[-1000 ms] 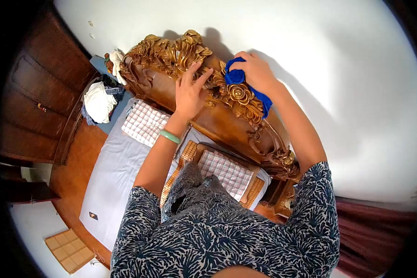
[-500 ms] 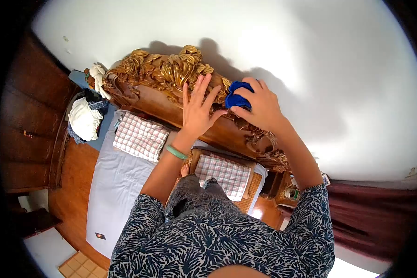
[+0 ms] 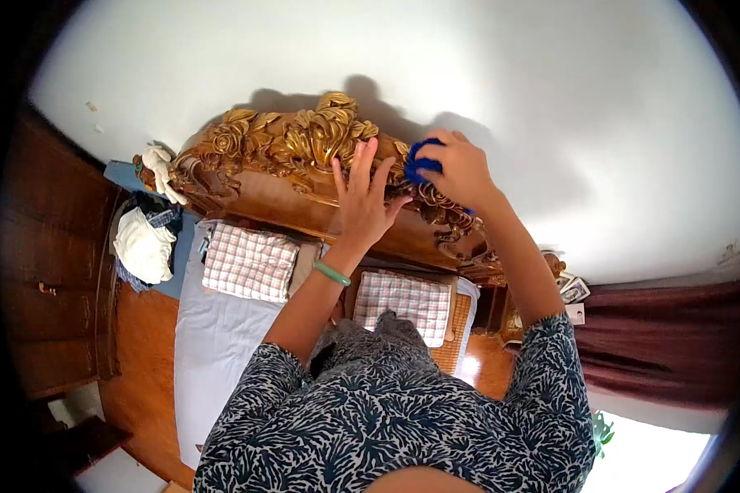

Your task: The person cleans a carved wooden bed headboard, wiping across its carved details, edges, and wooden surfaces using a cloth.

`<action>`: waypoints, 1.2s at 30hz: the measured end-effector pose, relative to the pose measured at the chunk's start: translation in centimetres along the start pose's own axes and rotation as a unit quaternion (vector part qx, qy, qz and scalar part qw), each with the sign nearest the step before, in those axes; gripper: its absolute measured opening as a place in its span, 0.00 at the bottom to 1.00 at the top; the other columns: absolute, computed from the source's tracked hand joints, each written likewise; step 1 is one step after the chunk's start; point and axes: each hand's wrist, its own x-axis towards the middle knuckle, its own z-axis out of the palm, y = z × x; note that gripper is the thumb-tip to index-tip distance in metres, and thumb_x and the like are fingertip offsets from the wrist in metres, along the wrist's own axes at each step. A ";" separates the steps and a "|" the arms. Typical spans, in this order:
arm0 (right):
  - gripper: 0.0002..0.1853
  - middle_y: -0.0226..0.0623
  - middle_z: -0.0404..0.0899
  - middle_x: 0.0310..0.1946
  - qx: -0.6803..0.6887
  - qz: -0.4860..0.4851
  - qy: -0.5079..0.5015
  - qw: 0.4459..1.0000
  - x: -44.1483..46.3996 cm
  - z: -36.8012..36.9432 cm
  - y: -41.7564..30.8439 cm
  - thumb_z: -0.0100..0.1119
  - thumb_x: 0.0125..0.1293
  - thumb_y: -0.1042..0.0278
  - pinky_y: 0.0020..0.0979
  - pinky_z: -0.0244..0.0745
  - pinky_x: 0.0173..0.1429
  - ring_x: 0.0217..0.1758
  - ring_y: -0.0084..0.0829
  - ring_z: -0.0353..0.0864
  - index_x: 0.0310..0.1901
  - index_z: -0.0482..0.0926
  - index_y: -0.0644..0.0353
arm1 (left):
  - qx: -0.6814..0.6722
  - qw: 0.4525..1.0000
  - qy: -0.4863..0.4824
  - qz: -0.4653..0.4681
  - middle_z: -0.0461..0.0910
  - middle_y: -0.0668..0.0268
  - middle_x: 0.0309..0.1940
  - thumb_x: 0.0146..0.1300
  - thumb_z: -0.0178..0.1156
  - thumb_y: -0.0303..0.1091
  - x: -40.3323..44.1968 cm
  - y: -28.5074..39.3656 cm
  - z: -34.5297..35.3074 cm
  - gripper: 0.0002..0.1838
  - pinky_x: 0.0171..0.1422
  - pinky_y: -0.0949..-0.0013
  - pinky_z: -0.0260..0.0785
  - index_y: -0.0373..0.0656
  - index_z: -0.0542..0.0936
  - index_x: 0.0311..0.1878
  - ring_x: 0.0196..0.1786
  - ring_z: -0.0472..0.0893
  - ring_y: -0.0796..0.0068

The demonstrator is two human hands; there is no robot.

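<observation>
A carved wooden headboard (image 3: 263, 193) with gold-coloured flowers and leaves along its top stands against the white wall. My right hand (image 3: 456, 168) is closed on a blue cloth (image 3: 423, 160), which lies against the carving right of the headboard's middle. Part of the cloth is hidden under the fingers. Just left of it, my left hand (image 3: 366, 201) has its fingers spread in front of the carving and holds nothing; whether its fingertips touch the wood I cannot tell. A green bangle (image 3: 331, 274) is on my left wrist.
Below the headboard is a bed (image 3: 214, 341) with two checked pillows (image 3: 251, 261). White clothing (image 3: 144, 246) and a white soft toy (image 3: 163, 172) lie at the left, beside a dark wardrobe (image 3: 57, 279). A dark red curtain (image 3: 666, 341) hangs at the right.
The view has turned and shifted. My right hand has bunched the blue cloth, which earlier trailed farther down the carving. My left hand stays spread, now slightly nearer the cloth.
</observation>
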 end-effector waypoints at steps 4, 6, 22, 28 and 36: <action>0.11 0.33 0.82 0.51 0.009 0.050 0.049 0.998 0.9 1.4 1.8 0.73 0.58 0.61 0.44 0.82 0.52 0.52 0.43 0.82 0.43 0.88 0.47 | -0.007 1.000 -0.001 0.010 0.54 0.59 0.81 0.65 0.56 0.72 0.5 0.3 0.2 0.38 0.82 0.30 0.33 0.51 0.75 0.66 0.84 0.52 0.53; 0.12 0.33 0.81 0.52 0.020 0.073 0.074 0.994 0.4 1.8 1.4 0.74 0.57 0.62 0.44 0.81 0.52 0.52 0.44 0.82 0.43 0.88 0.46 | -0.012 1.000 -0.007 0.007 0.54 0.59 0.82 0.64 0.58 0.70 0.3 0.2 0.5 0.37 0.82 0.30 0.33 0.51 0.75 0.66 0.84 0.52 0.52; 0.14 0.31 0.81 0.55 0.098 -0.122 0.028 0.987 1.5 2.9 -1.1 0.75 0.57 0.66 0.39 0.81 0.55 0.55 0.42 0.83 0.46 0.88 0.46 | -0.002 0.998 -0.021 -0.061 0.51 0.58 0.82 0.51 0.77 0.54 0.7 -5.4 -4.7 0.40 0.83 0.34 0.41 0.49 0.75 0.66 0.84 0.50 0.48; 0.12 0.36 0.82 0.54 0.161 -0.021 0.030 0.986 -0.3 4.9 -0.4 0.74 0.60 0.63 0.41 0.81 0.55 0.52 0.44 0.84 0.46 0.89 0.48 | 0.012 0.994 -0.011 -0.110 0.50 0.58 0.83 0.47 0.81 0.39 2.7 -8.1 -6.9 0.41 0.81 0.35 0.48 0.48 0.74 0.66 0.84 0.50 0.45; 0.14 0.38 0.81 0.52 0.089 -0.074 0.218 0.969 4.6 7.9 -7.3 0.74 0.60 0.62 0.40 0.83 0.50 0.49 0.42 0.85 0.49 0.88 0.46 | 0.033 0.991 -0.017 -0.126 0.49 0.60 0.83 0.46 0.81 0.33 2.1 -10.3 -7.4 0.42 0.81 0.35 0.51 0.50 0.73 0.66 0.84 0.50 0.47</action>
